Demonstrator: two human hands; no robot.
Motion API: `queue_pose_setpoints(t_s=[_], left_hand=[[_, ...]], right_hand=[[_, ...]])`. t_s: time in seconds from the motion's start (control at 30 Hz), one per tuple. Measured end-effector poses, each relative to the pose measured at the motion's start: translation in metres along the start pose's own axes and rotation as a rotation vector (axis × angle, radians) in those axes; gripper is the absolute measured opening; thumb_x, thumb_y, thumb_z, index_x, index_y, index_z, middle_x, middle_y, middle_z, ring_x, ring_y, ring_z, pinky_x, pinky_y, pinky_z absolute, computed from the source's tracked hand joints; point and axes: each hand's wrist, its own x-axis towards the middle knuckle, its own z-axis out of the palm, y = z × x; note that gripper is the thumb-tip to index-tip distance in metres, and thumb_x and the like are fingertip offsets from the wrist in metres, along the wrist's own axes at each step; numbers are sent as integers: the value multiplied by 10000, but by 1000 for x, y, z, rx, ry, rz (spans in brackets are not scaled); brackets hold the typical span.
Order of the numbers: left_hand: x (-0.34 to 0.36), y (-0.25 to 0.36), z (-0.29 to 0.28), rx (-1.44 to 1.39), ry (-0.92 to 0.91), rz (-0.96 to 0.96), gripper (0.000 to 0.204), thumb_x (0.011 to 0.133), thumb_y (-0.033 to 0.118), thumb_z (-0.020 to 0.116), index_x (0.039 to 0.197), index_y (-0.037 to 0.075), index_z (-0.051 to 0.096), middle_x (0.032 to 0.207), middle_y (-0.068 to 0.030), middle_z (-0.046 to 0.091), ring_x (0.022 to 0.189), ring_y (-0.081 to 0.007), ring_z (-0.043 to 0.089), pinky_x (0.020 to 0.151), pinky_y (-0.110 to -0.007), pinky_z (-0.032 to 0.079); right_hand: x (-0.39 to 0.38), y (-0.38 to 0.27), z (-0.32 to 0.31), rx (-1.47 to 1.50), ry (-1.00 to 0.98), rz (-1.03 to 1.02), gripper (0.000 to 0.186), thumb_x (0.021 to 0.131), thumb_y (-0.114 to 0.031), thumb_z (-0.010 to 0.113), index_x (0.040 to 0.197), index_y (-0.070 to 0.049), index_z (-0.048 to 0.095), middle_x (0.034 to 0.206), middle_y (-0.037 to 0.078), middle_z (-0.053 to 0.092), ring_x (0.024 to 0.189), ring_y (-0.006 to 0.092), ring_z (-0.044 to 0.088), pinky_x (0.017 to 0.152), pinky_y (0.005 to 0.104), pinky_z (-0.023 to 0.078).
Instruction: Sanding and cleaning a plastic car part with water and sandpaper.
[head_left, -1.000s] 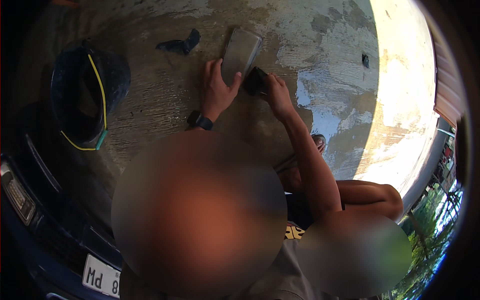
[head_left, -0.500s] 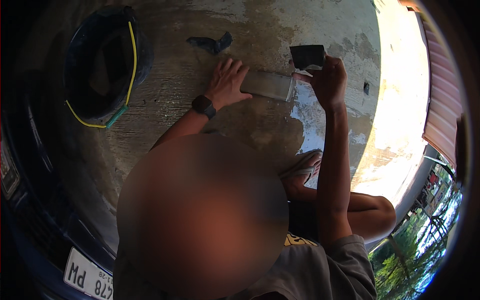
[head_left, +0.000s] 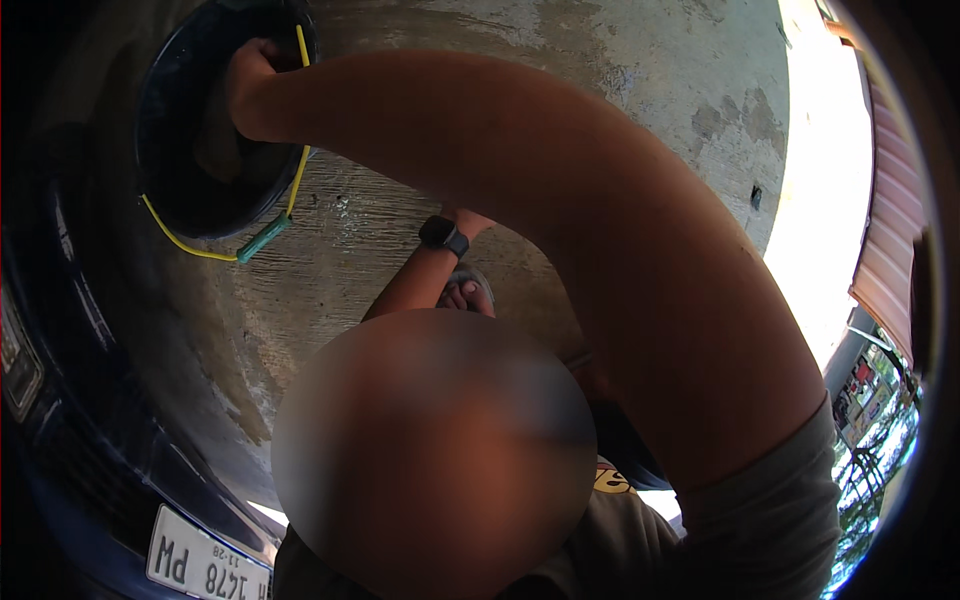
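My right arm reaches across to the left, and my right hand [head_left: 250,85] dips into a black bucket [head_left: 165,205]. Its fingers are down in the dark inside, so their grip and anything in them are hidden. The bucket has a yellow cord handle with a green grip [head_left: 263,240], which hangs at its near right side. My left hand [head_left: 468,221] is low over the concrete floor, and only its back near the wrist shows. The right forearm covers its fingers and whatever lies beneath. A dark watch [head_left: 443,234] is on the left wrist.
Wet concrete [head_left: 330,220] surrounds the bucket. A dark blue car [head_left: 100,400] with a white number plate [head_left: 205,560] stands along the left. My foot [head_left: 470,290] is just below the left wrist. A small dark scrap [head_left: 756,196] lies at the right, near sunlit ground.
My right hand has swung left into the bucket; the dark flat piece it held is out of sight. The right arm now covers the grey flat piece and black scrap on the floor.
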Motion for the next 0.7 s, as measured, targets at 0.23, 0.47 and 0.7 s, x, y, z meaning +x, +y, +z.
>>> queue_pose_setpoints(t_s=[0.23, 0.47, 0.7], left_hand=[[17, -24, 32, -40, 47, -101, 791, 712, 336, 860, 1368, 73, 505, 1374, -164, 516, 1322, -363, 427, 1117, -501, 338], [-39, -10, 50, -475, 465, 335, 694, 760, 253, 861, 1262, 21, 441, 1242, -152, 572, 1130, -301, 588, 969, -415, 477], [-31, 6, 59, -1352, -14, -30, 322, 875, 137, 731, 1114, 59, 529, 995, -19, 618, 940, -130, 633, 851, -294, 525]], right_hand=[[11, 1, 11, 648, 117, -328, 354, 875, -325, 633, 1161, -129, 704, 1079, 58, 706, 948, 229, 676, 840, 428, 521], [-134, 72, 8, 1919, 317, -446, 225, 914, -264, 587, 917, -49, 653, 816, 22, 627, 819, 147, 651, 803, 326, 529], [-333, 112, 165, 2644, 309, 58, 182, 951, -174, 503, 1045, -58, 607, 790, -24, 599, 845, 112, 667, 818, 336, 557]])
